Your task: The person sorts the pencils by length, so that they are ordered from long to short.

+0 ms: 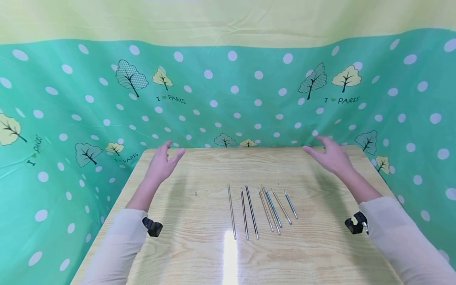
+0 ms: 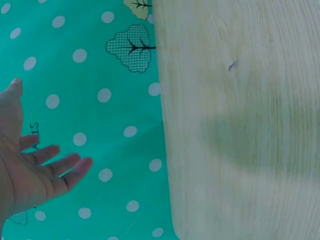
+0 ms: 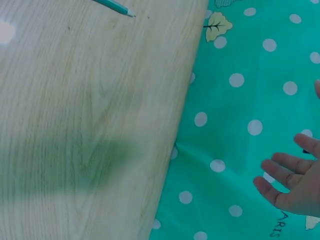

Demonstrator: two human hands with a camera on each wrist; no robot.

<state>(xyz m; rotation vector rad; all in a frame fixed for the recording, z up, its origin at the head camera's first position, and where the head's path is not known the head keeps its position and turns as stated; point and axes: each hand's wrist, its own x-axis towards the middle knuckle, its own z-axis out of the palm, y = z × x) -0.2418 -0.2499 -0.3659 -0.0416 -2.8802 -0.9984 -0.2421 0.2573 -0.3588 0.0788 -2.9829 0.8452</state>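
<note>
Both hands are raised over the far part of the table, palms facing inward and fingers spread. At the left, my left hand holds nothing; in the left wrist view the left hand shows loose fingers off the table edge. Opposite it, my right hand is likewise bare, its fingers relaxed in the right wrist view. Between the hands and nearer me lie several pencils: a long tan one, two dark ones, a close bunch with a blue one, and a short teal one.
The wooden table carries a tiny dark bit left of the pencils. A green dotted curtain hangs behind and along both sides. Small black cameras are strapped at the wrists.
</note>
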